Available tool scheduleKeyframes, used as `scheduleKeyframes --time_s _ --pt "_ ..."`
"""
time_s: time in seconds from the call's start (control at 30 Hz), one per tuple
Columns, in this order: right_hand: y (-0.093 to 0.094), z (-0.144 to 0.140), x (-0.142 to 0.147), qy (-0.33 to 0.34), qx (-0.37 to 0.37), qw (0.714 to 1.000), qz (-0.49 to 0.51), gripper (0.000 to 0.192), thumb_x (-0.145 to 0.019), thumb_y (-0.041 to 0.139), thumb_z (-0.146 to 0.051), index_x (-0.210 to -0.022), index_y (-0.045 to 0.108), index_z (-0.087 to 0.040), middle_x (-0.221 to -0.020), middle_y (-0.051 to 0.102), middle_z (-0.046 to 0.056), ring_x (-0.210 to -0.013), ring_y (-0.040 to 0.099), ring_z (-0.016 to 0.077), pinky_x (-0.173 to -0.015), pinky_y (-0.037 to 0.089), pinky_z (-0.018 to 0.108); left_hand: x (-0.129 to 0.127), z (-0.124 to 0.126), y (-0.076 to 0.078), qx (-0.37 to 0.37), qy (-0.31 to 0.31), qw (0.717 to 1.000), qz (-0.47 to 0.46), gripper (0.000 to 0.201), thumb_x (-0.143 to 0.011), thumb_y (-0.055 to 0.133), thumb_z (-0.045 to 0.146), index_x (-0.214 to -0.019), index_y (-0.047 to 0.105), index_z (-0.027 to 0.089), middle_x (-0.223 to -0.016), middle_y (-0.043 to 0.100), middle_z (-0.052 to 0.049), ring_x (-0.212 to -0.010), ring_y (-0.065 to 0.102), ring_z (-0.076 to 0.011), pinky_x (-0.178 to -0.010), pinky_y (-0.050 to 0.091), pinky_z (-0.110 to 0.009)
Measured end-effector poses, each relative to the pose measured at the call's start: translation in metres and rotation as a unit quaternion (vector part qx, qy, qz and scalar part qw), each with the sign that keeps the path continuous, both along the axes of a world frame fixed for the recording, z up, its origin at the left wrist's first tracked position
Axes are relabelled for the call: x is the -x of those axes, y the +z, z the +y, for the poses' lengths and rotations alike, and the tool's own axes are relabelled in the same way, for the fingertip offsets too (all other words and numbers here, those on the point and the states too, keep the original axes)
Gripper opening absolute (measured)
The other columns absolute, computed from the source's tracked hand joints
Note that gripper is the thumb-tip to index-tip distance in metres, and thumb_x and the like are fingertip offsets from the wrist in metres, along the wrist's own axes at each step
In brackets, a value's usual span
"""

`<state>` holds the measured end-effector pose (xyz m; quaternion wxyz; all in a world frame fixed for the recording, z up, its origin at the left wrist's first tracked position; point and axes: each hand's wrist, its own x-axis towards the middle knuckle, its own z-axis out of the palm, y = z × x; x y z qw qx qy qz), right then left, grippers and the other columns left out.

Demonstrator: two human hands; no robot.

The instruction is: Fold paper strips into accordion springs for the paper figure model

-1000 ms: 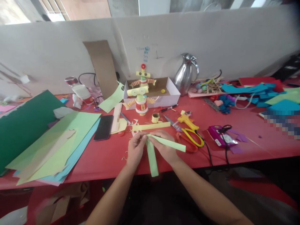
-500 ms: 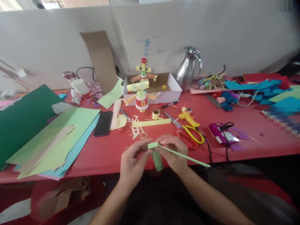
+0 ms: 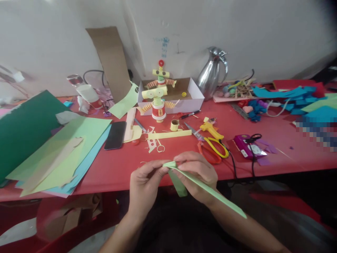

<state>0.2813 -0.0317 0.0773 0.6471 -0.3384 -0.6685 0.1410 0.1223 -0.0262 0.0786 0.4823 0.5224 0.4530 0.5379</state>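
Since a second ago both hands have come back off the bench toward the body, and the strips (image 3: pixel 207 189) now hang in the air over the lap instead of lying on the red top. Two pale green paper strips cross at a folded corner, pinched between the left hand (image 3: pixel 144 186) and the right hand (image 3: pixel 196 175); fingers of both are closed on that corner, thumb tips nearly touching. From the pinch one strip runs long, down and to the right, past the right wrist; the other (shorter in view, partly hidden) drops below the hands between the palms. The folded corner thus sits at the upper left end of the long strip, and both hands hold it equally close.

Beyond the hands on the bench (image 3: pixel 118 175) lie yellow-handled scissors (image 3: pixel 213 142) and a yellow strip (image 3: pixel 170 134), well apart from the fingers. Farther back a white box (image 3: pixel 195 102) holds one paper figure and a small yellow disc; a second figure (image 3: pixel 158 105) stands just in front of it. A phone (image 3: pixel 115 135) lies to the left beside stacked coloured sheets (image 3: pixel 60 151), and a steel jug (image 3: pixel 212 73) stands by the wall.
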Motion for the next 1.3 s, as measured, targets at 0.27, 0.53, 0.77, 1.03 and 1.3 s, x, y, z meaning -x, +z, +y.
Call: scheduleKeyframes --time_s 0.27,0.53,0.77,1.03,1.3 --pt "-0.01 0.0 0.009 0.01 0.09 0.991 0.103 0.016 -0.083 0.068 -0.014 -0.088 0.06 -0.027 -0.09 0.066 0.002 -0.084 0.066 0.0176 -0.074 0.057 0.034 -0.007 -0.006 -0.001 0.03 -0.033 0.999 -0.021 0.023 -0.073 0.078 0.03 -0.094 0.075 0.022 -0.088 0.076 -0.005 -0.08 0.071 -0.0214 -0.072 0.06 -0.031" --pt "-0.004 0.005 0.0 0.074 0.137 0.986 0.051 0.015 -0.087 0.066 -0.02 -0.099 0.069 -0.028 -0.096 0.068 0.004 -0.092 0.065 0.0194 -0.08 0.056 0.037 -0.005 -0.005 0.001 0.048 -0.022 0.997 -0.054 0.027 -0.071 0.08 0.025 -0.097 0.074 0.022 -0.086 0.075 -0.004 -0.08 0.071 -0.0198 -0.074 0.06 -0.03" --pt "-0.007 0.004 0.009 0.048 0.14 0.984 0.097 0.013 -0.085 0.068 -0.019 -0.093 0.071 -0.029 -0.089 0.07 0.001 -0.088 0.065 0.019 -0.077 0.055 0.035 -0.011 -0.007 -0.003 0.045 0.015 0.992 -0.115 0.022 -0.069 0.081 0.023 -0.09 0.075 0.023 -0.081 0.075 -0.002 -0.077 0.07 -0.0175 -0.072 0.059 -0.027" --pt "-0.006 0.005 0.021 0.033 0.138 0.982 0.128 0.01 -0.087 0.065 -0.018 -0.09 0.069 -0.027 -0.089 0.068 0.001 -0.09 0.064 0.0176 -0.081 0.053 0.034 -0.014 -0.003 0.006 0.099 0.028 0.98 -0.173 0.022 -0.067 0.083 0.031 -0.085 0.076 0.021 -0.084 0.076 -0.004 -0.079 0.069 -0.0165 -0.074 0.056 -0.025" --pt "-0.011 -0.001 0.03 0.071 0.225 0.939 0.251 0.012 -0.084 0.07 -0.021 -0.094 0.066 -0.027 -0.091 0.065 -0.002 -0.085 0.064 0.0138 -0.076 0.053 0.027 -0.019 -0.001 0.012 0.156 0.067 0.953 -0.252 0.023 -0.058 0.088 0.031 -0.073 0.076 0.019 -0.072 0.073 0.0 -0.071 0.064 -0.0102 -0.071 0.051 -0.018"
